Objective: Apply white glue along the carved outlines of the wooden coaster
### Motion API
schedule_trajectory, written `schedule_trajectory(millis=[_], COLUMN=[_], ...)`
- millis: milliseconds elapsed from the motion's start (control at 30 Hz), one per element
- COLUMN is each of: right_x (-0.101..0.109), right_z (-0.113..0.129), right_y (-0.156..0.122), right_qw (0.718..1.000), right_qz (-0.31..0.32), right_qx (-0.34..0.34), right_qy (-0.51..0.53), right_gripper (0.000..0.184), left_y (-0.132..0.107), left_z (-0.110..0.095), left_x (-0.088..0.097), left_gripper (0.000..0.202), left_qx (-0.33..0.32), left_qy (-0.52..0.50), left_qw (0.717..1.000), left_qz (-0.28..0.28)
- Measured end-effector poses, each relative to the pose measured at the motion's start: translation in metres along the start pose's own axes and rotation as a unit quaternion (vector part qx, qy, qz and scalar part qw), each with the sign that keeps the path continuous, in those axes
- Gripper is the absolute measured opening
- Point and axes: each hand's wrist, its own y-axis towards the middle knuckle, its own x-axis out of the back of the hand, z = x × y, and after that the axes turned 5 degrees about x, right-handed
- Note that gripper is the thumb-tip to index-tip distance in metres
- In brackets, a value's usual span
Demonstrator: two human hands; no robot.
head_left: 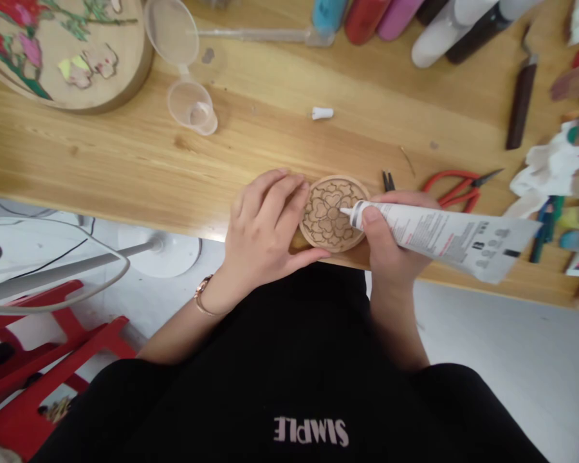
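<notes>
A small round wooden disc [324, 215] lies at the table's front edge, its raised rim enclosing a flower pattern drawn in dark outlines. My left hand [265, 225] grips its left side, fingers at the upper rim and thumb at the lower. In my right hand [395, 241] is a white squeeze tube [453, 235] with printed text, held between thumb and fingers. The tube tilts to the left, and its narrow nozzle points at the middle of the pattern. Whether the tip touches the wood I cannot tell. A small white cap [323, 113] lies beyond the disc.
Red-handled pliers [456, 186] and dark tweezer-like tips [388, 181] lie near my right hand. A palette knife [521, 103], paint bottles [367, 19], a lidded plastic cup [190, 106], a plastic dropper [270, 35] and a large painted wooden disc [120, 64] stand farther off. Red stools [53, 360] are below left.
</notes>
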Motion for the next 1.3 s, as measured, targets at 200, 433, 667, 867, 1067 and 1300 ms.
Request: schedule_trajectory(millis=[200,433,667,867,1067,1300], right_x=[0.0003,-0.0002,0.0006,0.0014,0.0001,0.0015], right_z=[0.0021,0.0010,0.0008,-0.0007,-0.0004,-0.0005], right_y=[0.0011,0.0005,-0.0003,-0.0014,-0.0006,-0.0018], right_qw=[1.000,1.000,1.000,1.000,1.000,1.000], right_qz=[0.030,0.001,0.009,0.005,-0.006,-0.007], right_qx=[-0.007,0.001,-0.008,-0.007,0.004,-0.005], right_qy=[-0.005,0.013,-0.006,-0.016,0.024,0.025], right_gripper=[0.011,0.009,0.009,0.010,0.007,0.008], left_y=[-0.0008,-0.0012,-0.0023,-0.0017,-0.0013,-0.0017], left_z=[0.0000,0.0000,0.0006,0.0002,-0.0002,0.0008], left_x=[-0.0013,-0.0014,-0.0017,-0.0012,-0.0008,-0.0019], left_gripper=[0.084,0.085,0.085,0.086,0.085,0.080], left_qx=[0.010,0.003,0.019,0.023,0.011,-0.001], left_qy=[-0.017,-0.008,-0.017,-0.011,-0.009,0.008], left_qw=[1.000,1.000,0.999,0.999,1.000,1.000], left_qz=[0.011,0.000,0.024,0.029,0.012,0.000])
